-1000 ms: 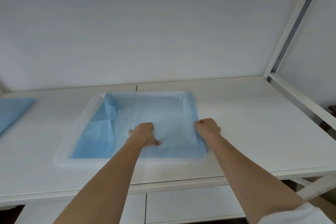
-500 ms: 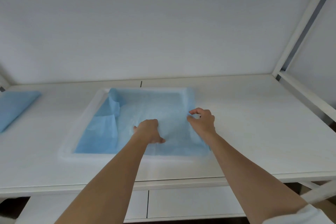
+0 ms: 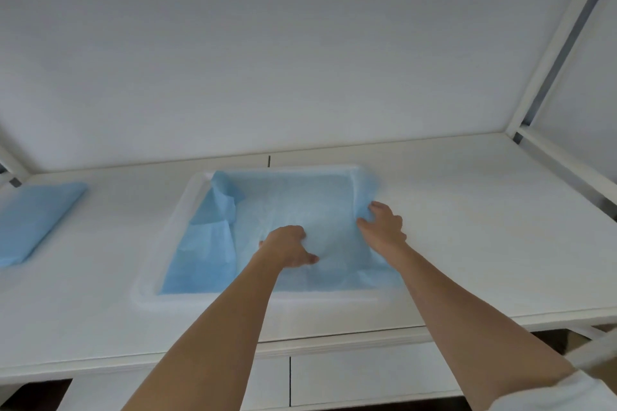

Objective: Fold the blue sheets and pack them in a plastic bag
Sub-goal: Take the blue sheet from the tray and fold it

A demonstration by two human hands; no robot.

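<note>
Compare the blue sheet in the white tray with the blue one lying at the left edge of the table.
The sheet in the tray is spread open, while the sheet at the left looks folded flat. The tray sheet is rumpled, with a flap turned over at its left; the left one lies smooth. The left hand and the right hand are on the tray sheet; nothing touches the left one. Both are the same light blue.

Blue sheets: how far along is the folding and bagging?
Done: one blue sheet lies folded flat at the table's left end. In hand: a second sheet lies inside the clear plastic bag, its left corner rumpled; the left hand presses its middle and the right hand pinches its right edge. Left: flattening that sheet.
</note>
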